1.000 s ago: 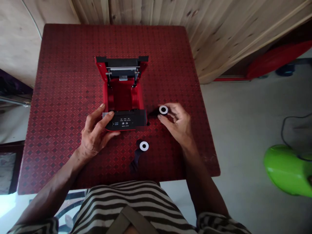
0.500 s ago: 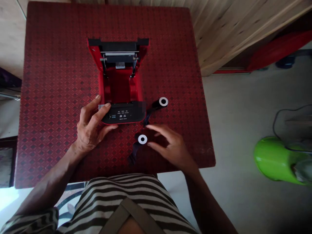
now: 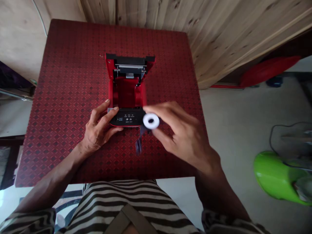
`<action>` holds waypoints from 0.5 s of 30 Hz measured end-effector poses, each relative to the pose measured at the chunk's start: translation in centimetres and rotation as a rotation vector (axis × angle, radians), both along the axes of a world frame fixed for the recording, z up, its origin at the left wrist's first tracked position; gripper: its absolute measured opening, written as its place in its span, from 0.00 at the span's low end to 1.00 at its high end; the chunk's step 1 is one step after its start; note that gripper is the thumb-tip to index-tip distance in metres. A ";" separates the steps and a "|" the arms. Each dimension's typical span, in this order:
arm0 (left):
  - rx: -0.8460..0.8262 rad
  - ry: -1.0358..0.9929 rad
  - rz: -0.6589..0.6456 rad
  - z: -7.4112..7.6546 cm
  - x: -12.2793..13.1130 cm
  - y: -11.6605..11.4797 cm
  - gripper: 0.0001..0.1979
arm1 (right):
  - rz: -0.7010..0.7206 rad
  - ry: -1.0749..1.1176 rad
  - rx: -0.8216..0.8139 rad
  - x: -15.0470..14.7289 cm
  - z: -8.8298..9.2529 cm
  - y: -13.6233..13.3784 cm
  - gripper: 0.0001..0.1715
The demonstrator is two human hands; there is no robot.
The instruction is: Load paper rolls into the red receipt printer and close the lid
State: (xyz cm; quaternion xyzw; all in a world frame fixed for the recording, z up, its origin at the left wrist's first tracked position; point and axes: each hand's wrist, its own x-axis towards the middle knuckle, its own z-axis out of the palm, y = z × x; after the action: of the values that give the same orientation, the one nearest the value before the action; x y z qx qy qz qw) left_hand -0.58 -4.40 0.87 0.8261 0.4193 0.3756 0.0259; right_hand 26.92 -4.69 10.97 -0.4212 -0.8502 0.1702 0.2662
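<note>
1. Left hand (image 3: 98,130) is clasping a boxy, open-lidded red device (image 3: 126,92) on the patterned table (image 3: 73,81).
2. Right hand (image 3: 186,133) is pinching a white-ringed roll (image 3: 146,120), dark ribbon (image 3: 138,145) dangling.
3. Unlike earlier, the roll is hovering.

Green tub (image 3: 268,175) on floor (image 3: 229,130), right; dark cable (image 3: 270,138) beside it. Plank wall (image 3: 156,14) along far side.

The light is dim, the right hand (image 3: 186,133) blurred.
</note>
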 end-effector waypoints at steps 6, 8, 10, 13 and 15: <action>-0.027 -0.043 -0.006 -0.2 0.1 -0.2 0.37 | 0.036 -0.300 0.083 -4.6 -0.9 6.8 0.15; -0.036 -0.046 -0.007 -0.3 0.1 -0.2 0.37 | 0.056 -0.365 0.099 -5.4 -1.8 7.8 0.13; -0.032 -0.044 -0.009 -0.3 0.1 -0.2 0.38 | 0.053 -0.381 0.113 -5.7 -2.6 8.6 0.11; -0.045 -0.028 0.010 -0.3 0.0 -0.3 0.39 | 0.057 -0.366 0.116 -5.6 -3.9 9.8 0.07; -0.063 -0.023 0.017 -0.3 0.0 -0.4 0.38 | 0.085 -0.357 0.095 -5.5 -4.7 10.7 0.05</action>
State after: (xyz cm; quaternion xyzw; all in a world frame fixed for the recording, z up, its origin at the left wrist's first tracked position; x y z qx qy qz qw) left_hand -0.60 -4.76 0.52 0.8169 0.4377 0.3719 0.0538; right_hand 21.40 6.04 6.28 -0.3953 -0.9080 0.0636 0.1235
